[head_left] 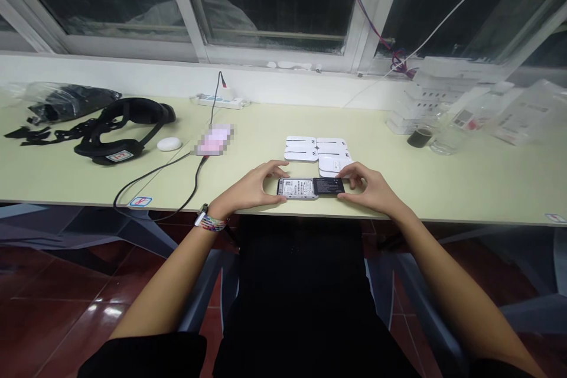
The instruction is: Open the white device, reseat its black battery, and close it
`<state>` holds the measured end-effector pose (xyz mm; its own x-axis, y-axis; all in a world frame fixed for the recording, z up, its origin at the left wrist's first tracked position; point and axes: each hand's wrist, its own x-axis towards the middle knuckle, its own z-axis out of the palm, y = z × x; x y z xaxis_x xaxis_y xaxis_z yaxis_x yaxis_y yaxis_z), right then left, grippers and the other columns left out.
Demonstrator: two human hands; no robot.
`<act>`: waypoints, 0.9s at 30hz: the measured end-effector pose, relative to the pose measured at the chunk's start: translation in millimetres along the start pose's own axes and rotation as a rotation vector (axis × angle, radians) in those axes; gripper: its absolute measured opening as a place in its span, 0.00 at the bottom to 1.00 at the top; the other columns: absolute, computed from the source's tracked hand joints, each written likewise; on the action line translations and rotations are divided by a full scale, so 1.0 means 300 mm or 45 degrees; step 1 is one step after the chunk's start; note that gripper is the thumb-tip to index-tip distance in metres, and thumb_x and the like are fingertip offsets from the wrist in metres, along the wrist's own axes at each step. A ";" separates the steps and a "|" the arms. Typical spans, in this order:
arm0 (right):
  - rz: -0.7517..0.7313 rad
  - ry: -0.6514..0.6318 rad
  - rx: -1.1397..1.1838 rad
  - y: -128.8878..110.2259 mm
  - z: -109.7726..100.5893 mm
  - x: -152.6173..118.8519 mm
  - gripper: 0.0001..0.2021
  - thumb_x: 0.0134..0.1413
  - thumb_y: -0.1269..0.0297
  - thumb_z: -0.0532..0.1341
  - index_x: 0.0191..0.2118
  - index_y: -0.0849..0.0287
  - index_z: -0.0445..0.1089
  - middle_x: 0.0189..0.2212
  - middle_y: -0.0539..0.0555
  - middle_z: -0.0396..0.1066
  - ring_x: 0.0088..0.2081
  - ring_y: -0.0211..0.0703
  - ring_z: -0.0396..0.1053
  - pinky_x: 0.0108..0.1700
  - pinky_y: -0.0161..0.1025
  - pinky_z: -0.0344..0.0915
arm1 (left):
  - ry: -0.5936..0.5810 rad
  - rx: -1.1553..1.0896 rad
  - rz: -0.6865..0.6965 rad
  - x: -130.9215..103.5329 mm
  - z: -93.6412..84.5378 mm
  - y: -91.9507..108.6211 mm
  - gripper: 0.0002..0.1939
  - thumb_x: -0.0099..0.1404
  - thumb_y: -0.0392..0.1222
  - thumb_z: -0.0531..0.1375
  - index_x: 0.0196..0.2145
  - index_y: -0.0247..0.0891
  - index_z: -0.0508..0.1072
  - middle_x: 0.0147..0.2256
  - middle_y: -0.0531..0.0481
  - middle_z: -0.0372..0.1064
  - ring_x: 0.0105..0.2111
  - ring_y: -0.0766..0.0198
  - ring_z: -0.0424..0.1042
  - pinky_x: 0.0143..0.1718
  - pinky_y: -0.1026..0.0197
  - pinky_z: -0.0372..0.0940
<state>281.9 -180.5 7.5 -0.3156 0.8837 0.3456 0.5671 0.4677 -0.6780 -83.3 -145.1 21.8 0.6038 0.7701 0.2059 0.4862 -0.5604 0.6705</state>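
Near the table's front edge lies a small white and silver electronic device (297,188), its printed label facing up. My left hand (257,186) grips its left end, with the thumb along the near edge and the fingers on the far side. A flat black battery (328,185) meets the right end of the device. Thumb and fingers of my right hand (367,189) pinch the battery's right end. From here I cannot tell whether the battery overlaps the device or only touches it. Just behind are several white rounded cases (301,149) with black stripes, close together.
To the left are a black headset (126,130), a white oval case (169,144) and a blurred-out pink phone-like item (215,140) on a black cable. A power strip (221,101) sits by the wall. At right stand white boxes (425,97), a dark-liquid container (419,137) and a clear bottle (445,140).
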 end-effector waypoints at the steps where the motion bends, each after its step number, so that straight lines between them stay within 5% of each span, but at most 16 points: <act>1: -0.004 0.001 0.000 0.000 0.000 0.000 0.20 0.53 0.53 0.75 0.49 0.49 0.73 0.41 0.53 0.78 0.35 0.48 0.70 0.41 0.49 0.71 | 0.001 -0.001 0.002 0.000 0.000 0.000 0.42 0.64 0.48 0.74 0.71 0.47 0.63 0.59 0.43 0.78 0.62 0.46 0.75 0.69 0.38 0.64; 16: -0.037 0.041 0.037 -0.031 0.005 0.012 0.19 0.54 0.53 0.75 0.49 0.50 0.73 0.40 0.53 0.77 0.37 0.49 0.72 0.43 0.51 0.71 | -0.004 -0.017 -0.002 0.001 0.007 -0.016 0.43 0.63 0.47 0.74 0.71 0.48 0.63 0.60 0.43 0.77 0.62 0.47 0.75 0.69 0.39 0.64; 27: -0.214 0.001 0.213 -0.138 0.042 0.145 0.28 0.54 0.54 0.77 0.57 0.48 0.68 0.50 0.55 0.80 0.50 0.55 0.78 0.56 0.57 0.75 | 0.000 -0.012 0.011 -0.002 0.006 -0.017 0.43 0.64 0.48 0.74 0.71 0.46 0.62 0.59 0.43 0.78 0.62 0.46 0.75 0.69 0.40 0.64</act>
<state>235.2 -161.6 42.3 -0.3943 0.7939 0.4630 0.3728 0.5986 -0.7090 -85.0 -143.2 16.8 0.6080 0.7652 0.2116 0.4750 -0.5642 0.6753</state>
